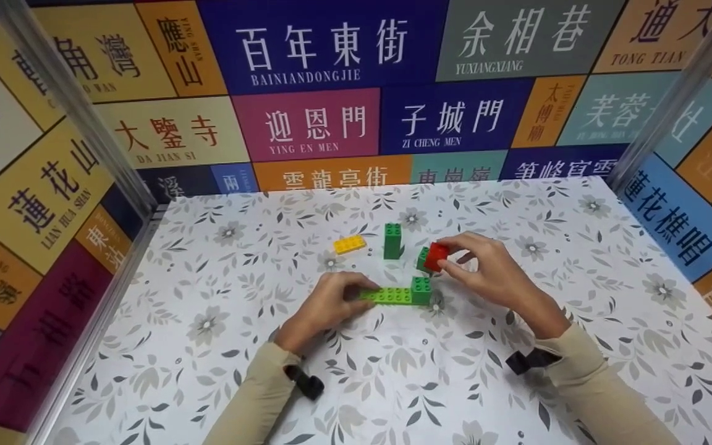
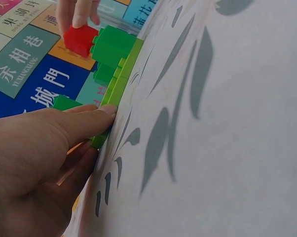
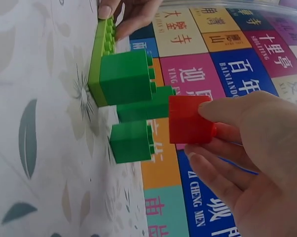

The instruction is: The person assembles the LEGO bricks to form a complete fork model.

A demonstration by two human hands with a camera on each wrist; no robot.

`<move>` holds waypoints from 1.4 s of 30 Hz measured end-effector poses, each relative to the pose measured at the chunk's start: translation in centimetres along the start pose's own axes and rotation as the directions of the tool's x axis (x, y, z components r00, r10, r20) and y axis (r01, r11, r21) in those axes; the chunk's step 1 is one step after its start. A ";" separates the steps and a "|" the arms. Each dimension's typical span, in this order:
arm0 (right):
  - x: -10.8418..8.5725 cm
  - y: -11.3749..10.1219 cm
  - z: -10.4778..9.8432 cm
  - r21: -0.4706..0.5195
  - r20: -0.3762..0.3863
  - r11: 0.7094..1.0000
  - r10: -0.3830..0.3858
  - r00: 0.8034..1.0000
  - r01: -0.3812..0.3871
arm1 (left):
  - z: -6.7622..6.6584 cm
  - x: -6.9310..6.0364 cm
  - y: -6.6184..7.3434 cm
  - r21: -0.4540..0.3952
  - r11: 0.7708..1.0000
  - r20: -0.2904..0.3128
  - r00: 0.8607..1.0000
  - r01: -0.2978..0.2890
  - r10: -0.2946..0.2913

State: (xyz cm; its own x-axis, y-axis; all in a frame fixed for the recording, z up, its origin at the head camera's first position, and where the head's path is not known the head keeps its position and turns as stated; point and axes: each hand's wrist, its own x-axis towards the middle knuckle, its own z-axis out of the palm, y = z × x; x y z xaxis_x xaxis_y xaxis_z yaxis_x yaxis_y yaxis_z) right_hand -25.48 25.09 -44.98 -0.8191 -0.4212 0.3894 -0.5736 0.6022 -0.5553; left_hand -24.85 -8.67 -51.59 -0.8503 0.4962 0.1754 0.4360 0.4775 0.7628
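Observation:
My right hand pinches a red building brick between thumb and fingers. In the right wrist view the red brick is held off the table, apart from a small green brick standing below it. My left hand grips the left end of a long lime-green studded plate, which lies on the table. On the plate's right end sits a green brick. The left wrist view shows the left thumb along the plate's side; the gripped end is partly hidden.
Behind the plate a tall green block stands upright. A flat yellow plate with studs lies to its left. The floral-patterned tabletop is bordered by walls of coloured sign panels.

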 end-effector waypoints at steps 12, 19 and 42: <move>0.9 -2.2 2.7 0.079 0.032 0.995 -0.062 0.998 0.060 | 0.0 0.1 -0.1 0.010 1.000 0.020 0.999 0.025 -0.025; 0.8 -2.6 4.0 0.097 0.066 0.993 -0.077 0.995 0.070 | -0.1 0.1 -0.2 0.017 1.000 0.019 1.000 0.021 -0.021; 0.3 -2.2 6.2 -0.015 0.177 0.997 -0.070 0.982 0.074 | -0.2 0.1 -0.1 0.013 0.999 0.026 0.999 0.040 -0.040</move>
State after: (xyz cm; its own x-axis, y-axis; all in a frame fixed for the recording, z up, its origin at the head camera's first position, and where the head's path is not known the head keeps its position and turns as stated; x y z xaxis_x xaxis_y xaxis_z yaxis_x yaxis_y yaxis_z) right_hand -24.46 19.42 -48.14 -0.7639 -0.5761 0.2910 -0.6327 0.5794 -0.5138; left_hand -25.02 -8.79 -51.50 -0.8593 0.4952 0.1282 0.4055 0.5067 0.7608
